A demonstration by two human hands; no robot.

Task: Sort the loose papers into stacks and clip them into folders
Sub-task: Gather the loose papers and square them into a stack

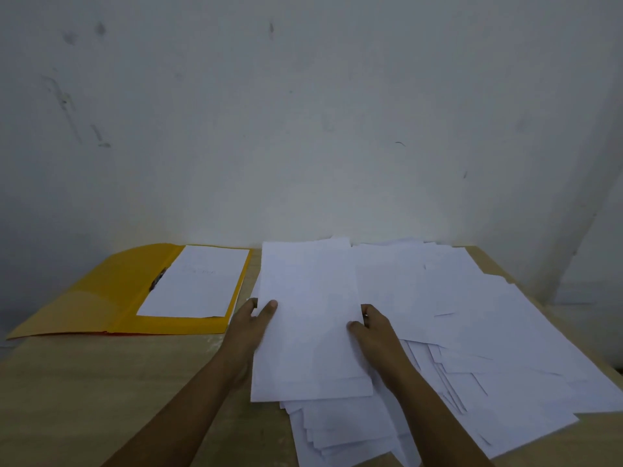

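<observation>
— What lies at the left of the bench?

— One yellow folder, opened flat near the far left edge, its left flap reaching almost to the bench's side. One white sheet rests on its right half, with a dark clip at the sheet's left edge. Near of the folder, bare wood runs up to the near edge: open room there.

— And the hands?

— Both forearms reach in from the near edge, side by side. The left hand pinches the left edge of a held stack of papers, thumb on top, fingers tucked beneath. The right hand pinches the right edge the same way, thumb on top. The stack sits between them, just right of the folder, a narrow strip of bench between.

— What is on the right?

— The loose papers, a fanned, overlapping heap I cannot count, spread from under the held stack to the bench's right edge and over the near edge. The far edge meets a pale wall.
</observation>
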